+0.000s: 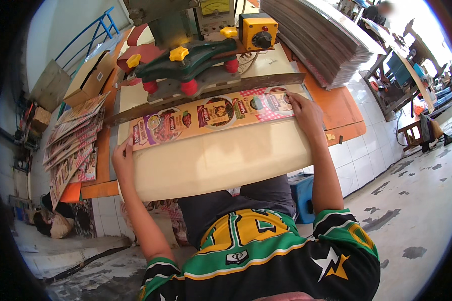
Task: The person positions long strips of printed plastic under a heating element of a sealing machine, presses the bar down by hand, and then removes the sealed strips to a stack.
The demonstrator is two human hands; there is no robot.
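Note:
A long printed sheet point(196, 119) with food pictures lies crosswise in front of me, on a smooth cream surface point(221, 163). At its left end, my left hand point(122, 154) is closed on the edge, thumb uppermost. My right hand point(306, 114) pinches the far right end between thumb and fingers. Right behind the sheet runs a long dark metal bar point(206, 98) of a press. Above it sits the green press head point(186, 70) with yellow star knobs and red round spacers. Undersides of both hands are hidden.
Loose printed sheets point(75, 138) are heaped at the left beside an open cardboard box point(88, 78). A tall stack of flat sheets point(326, 40) stands at the back right. A yellow control box point(258, 32) with a black dial adjoins the press. The orange tabletop point(344, 118) ends at the right.

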